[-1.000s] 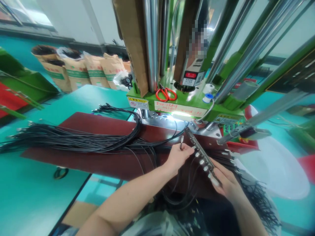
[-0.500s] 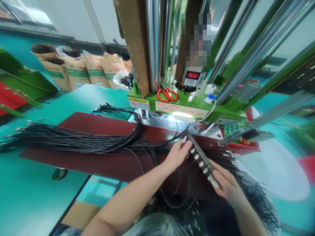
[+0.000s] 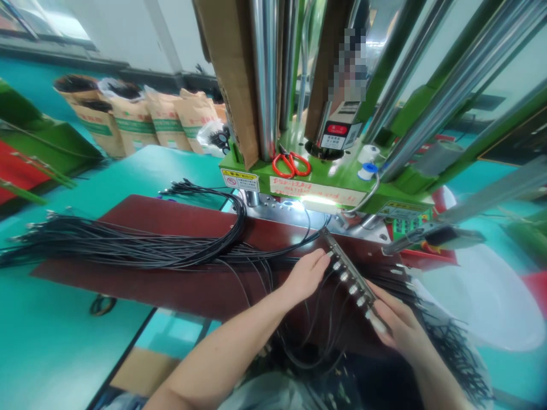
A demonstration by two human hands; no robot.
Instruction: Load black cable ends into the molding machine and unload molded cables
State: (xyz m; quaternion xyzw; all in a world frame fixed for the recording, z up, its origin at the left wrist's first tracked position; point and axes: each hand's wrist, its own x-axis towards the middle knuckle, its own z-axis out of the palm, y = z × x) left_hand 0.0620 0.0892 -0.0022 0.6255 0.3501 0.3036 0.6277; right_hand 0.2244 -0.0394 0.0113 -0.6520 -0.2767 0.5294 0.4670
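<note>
A long, narrow metal bar (image 3: pixel 355 272) with a row of silver connectors (image 3: pixel 352 290) along its near side is held at a slant over the brown board. My right hand (image 3: pixel 400 323) grips its lower end, thumb on the near side and fingers behind. Close to the bar's upper part, my left hand (image 3: pixel 306 275) has its thumb and fingers pressed together by the connector row; whatever they pinch is hidden. Thin black cables (image 3: pixel 331 319) hang in loops below the bar.
A bundle of black cables (image 3: pixel 171 247) lies across the brown board (image 3: pixel 141 285). Behind stands a green press (image 3: pixel 256 171) carrying red-handled scissors (image 3: pixel 291 164) and a blue-and-white spool (image 3: pixel 367 171). At right is a white basin (image 3: pixel 487 296). Paper sacks (image 3: pixel 134 122) stand behind the table.
My left thumb and fingers have come off the connector near the bar's top end and drawn together slightly lower. The bar and my right hand have shifted slightly right and down.
</note>
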